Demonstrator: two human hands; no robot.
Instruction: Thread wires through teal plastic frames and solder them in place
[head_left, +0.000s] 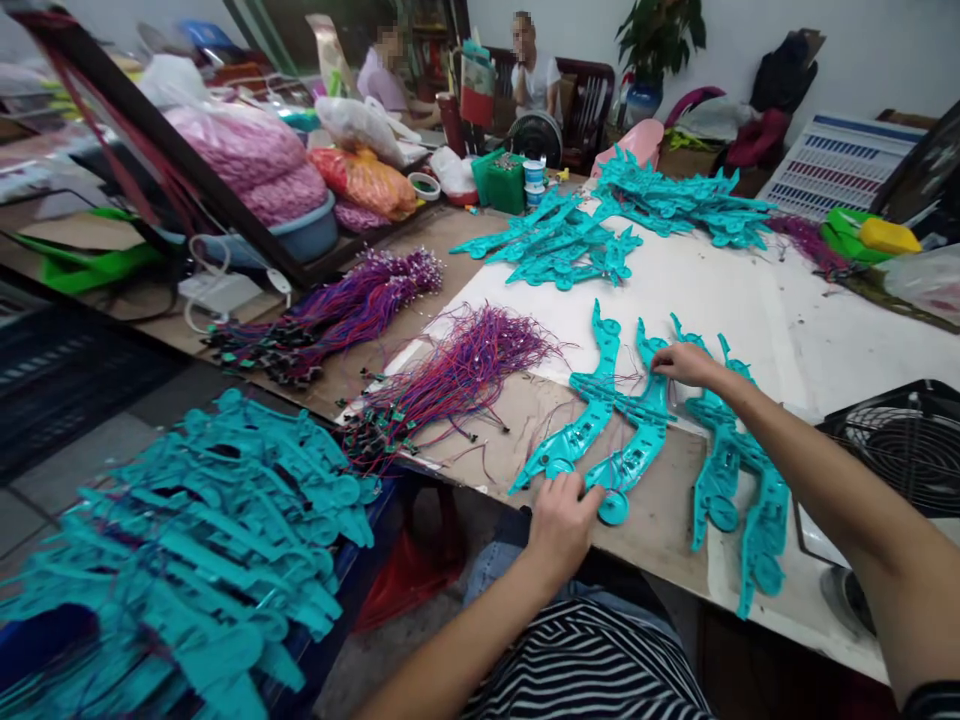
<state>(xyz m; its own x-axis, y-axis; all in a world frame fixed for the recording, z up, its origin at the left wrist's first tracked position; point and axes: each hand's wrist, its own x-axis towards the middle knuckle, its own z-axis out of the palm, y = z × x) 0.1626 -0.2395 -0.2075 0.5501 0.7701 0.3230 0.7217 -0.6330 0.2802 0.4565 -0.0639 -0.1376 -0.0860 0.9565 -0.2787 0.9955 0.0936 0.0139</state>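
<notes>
Several long, curved teal plastic parts lie at the table's front edge. My left hand point(562, 525) has its fingers curled at the near, round end of the second teal part point(630, 455), touching it. Beside it lies another teal part point(581, 430). At the far end of the second part, my right hand point(686, 365) is closed in a pinch; whatever its fingertips hold is too small to make out. Thin red and purple wires point(622, 378) run across the parts near these fingertips. Two further teal parts point(720, 450) lie under and beside my right forearm.
A wire bundle point(480, 350) fans out left of the parts, with another bundle point(360, 300) behind. Teal parts are heaped at lower left point(225, 540) and at the back point(667, 200). A black fan point(907, 440) stands at right. Two people sit beyond the table.
</notes>
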